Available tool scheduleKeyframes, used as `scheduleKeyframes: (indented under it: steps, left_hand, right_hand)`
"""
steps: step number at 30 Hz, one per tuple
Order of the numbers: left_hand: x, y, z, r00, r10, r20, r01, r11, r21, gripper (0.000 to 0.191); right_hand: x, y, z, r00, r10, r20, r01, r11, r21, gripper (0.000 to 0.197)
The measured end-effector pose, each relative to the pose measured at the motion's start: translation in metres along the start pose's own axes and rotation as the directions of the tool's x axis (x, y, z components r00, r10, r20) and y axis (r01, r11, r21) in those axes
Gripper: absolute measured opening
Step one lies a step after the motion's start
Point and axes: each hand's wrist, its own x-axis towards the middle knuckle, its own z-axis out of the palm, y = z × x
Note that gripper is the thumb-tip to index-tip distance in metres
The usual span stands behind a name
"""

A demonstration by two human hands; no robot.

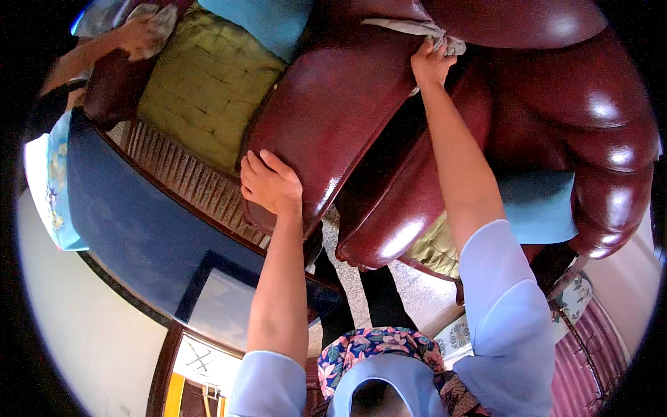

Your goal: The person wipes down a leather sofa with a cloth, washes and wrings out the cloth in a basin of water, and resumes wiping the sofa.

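Observation:
My right hand point(433, 63) grips a grey cloth point(447, 43) at the back edge of a maroon leather seat cushion point(333, 99). My left hand point(272, 181) holds the near left end of this cushion, fingers bent over its edge. A dark gap separates the cushion from the maroon leather seat part point(396, 208) to its right. Olive tufted fabric point(208, 94) shows on the sofa's base left of the cushion. Above the cloth bulges the sofa's maroon leather backrest point(510, 21).
Another person's hand point(143, 36) presses a cloth on leather at the upper left. Light blue cushions point(542, 208) lie on the sofa. A glossy dark blue surface point(140, 193) runs along the left. Padded maroon leather point(604, 135) rises at right.

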Motion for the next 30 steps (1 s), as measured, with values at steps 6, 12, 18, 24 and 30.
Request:
scheduleKeyframes:
  steps: [6, 12, 18, 24, 30]
  left_hand:
    - [0.01, -0.025, -0.003, 0.999, 0.014, -0.033, -0.01, 0.996, 0.094, 0.056]
    - [0.002, -0.003, 0.008, 0.995, 0.08, -0.066, -0.076, 0.996, 0.056, 0.053]
    - [0.007, -0.005, 0.006, 0.996, 0.056, -0.062, -0.053, 0.997, 0.05, 0.051]
    - [0.009, -0.008, 0.005, 0.995, 0.066, -0.078, -0.064, 0.997, 0.04, 0.053]
    - [0.006, -0.009, 0.01, 0.999, 0.034, -0.034, -0.032, 0.998, 0.056, 0.053]
  right_hand:
    - [-0.159, -0.038, 0.03, 0.987, -0.092, -0.13, 0.112, 0.982, 0.154, 0.068]
    - [-0.374, -0.029, -0.012, 0.837, -0.076, 0.542, -0.032, 0.982, 0.188, 0.063]
    - [-0.399, 0.001, -0.073, 0.47, -0.208, 0.858, -0.162, 0.935, 0.315, 0.051]
    - [-0.34, -0.021, -0.139, 0.699, -0.178, 0.693, -0.276, 0.827, 0.49, 0.055]
    - [-0.266, -0.092, -0.161, 0.846, -0.354, 0.398, 0.156, 0.88, 0.449, 0.053]
